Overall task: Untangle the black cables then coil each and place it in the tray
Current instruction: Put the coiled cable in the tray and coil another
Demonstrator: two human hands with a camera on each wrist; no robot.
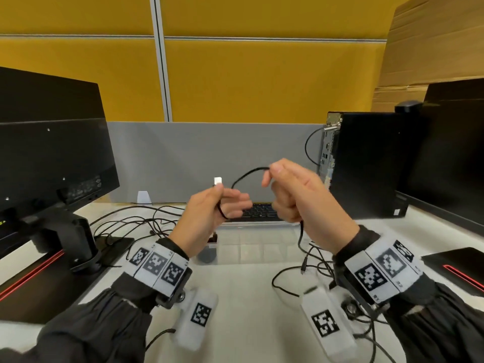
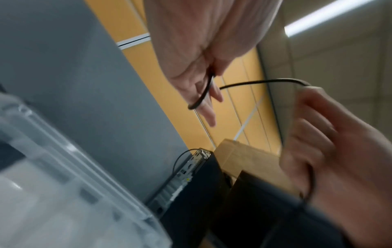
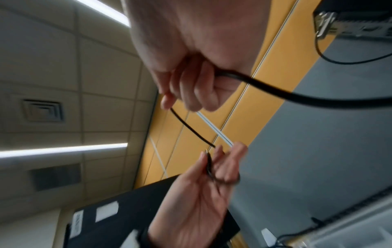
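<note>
While the black cable (image 1: 247,176) arches in the air between my two hands above the desk, its metal-tipped plug (image 1: 218,181) sticks up out of my left hand (image 1: 209,216). I pinch the cable just below that plug between thumb and forefinger, and a small loop of it hangs round the fingers underneath (the left wrist view shows the loop crossing my loosely spread lower fingers (image 2: 208,107)). My right hand (image 1: 301,195) holds the same cable higher up, thumb and forefinger pressed together on it, the other fingers curled in toward the palm. From under that hand the cable drops down to the desk (image 1: 248,310), where it joins a loose tangle of other black cables (image 1: 311,265) near my right wrist.

Directly below my hands sits the clear plastic tray (image 1: 262,251), with one dark object at its left end; I cannot tell what it is. Behind the tray lies a keyboard (image 1: 259,212). More cables (image 1: 136,221) sprawl on the left side of the desk beside the stand of a monitor (image 1: 52,145). A black computer case (image 1: 366,163) stands upright on the right, against the grey and yellow partition (image 1: 235,82).
</note>
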